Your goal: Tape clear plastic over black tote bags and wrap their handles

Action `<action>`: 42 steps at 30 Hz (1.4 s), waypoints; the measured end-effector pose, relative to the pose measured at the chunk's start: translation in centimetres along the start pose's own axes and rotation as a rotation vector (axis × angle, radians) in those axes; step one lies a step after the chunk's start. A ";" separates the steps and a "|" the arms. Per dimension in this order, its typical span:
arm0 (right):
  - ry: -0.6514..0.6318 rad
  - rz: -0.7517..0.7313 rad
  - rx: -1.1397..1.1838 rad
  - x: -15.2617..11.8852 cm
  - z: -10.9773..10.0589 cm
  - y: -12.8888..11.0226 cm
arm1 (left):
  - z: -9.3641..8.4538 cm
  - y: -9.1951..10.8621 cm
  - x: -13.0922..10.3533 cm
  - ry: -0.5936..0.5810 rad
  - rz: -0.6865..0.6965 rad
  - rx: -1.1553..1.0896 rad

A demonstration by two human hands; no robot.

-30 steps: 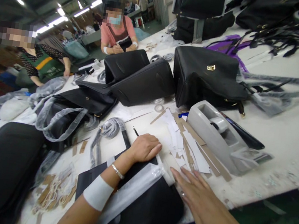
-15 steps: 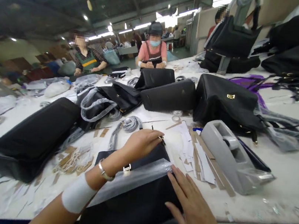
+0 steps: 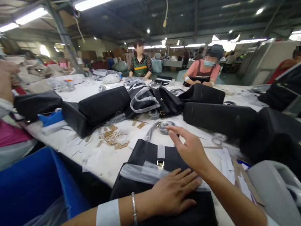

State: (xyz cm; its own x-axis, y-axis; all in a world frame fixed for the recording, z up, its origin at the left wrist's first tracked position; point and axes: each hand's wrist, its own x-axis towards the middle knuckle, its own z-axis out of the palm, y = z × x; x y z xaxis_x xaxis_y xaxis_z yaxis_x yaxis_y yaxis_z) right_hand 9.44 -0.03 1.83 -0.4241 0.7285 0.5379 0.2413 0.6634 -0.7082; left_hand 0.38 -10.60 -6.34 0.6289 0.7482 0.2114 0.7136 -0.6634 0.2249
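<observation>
A black bag (image 3: 194, 214) with a gold clasp (image 3: 160, 164) lies in front of me at the table's edge. Across it runs a translucent plastic strip (image 3: 141, 173), and a short pale piece sits above the clasp. My left hand (image 3: 174, 192), with a bracelet and a white wrist band, lies flat on the bag and strip with its fingers spread. Beyond it my right hand (image 3: 187, 147) is raised over the bag's far right part, fingers extended toward a coiled wrapped strap (image 3: 165, 127).
A grey tape dispenser (image 3: 276, 196) stands at right. More black bags (image 3: 104, 108) line the table's (image 3: 109, 159) far side. Cord tags (image 3: 114, 136) lie left of centre. A blue bin (image 3: 23, 188) is at lower left, beside a person's arm (image 3: 0, 86). Other people sit opposite.
The view has turned left, bringing in the blue bin and a person's arm. My left hand has come down flat onto the bag; my right hand has lifted off and moved forward.
</observation>
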 end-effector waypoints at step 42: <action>-0.025 -0.318 -0.016 3.5 10.9 8.9 | -10.2 -16.7 -1.2 0.643 -0.856 -1.081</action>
State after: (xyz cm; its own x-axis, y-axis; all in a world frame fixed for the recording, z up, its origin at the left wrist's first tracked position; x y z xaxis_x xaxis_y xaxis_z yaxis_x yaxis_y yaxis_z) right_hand 0.61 6.51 -7.57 -0.5018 0.4798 0.7198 0.1067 0.8600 -0.4989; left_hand -15.40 -0.51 -0.64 -0.2848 0.9578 -0.0383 0.0414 0.0522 0.9978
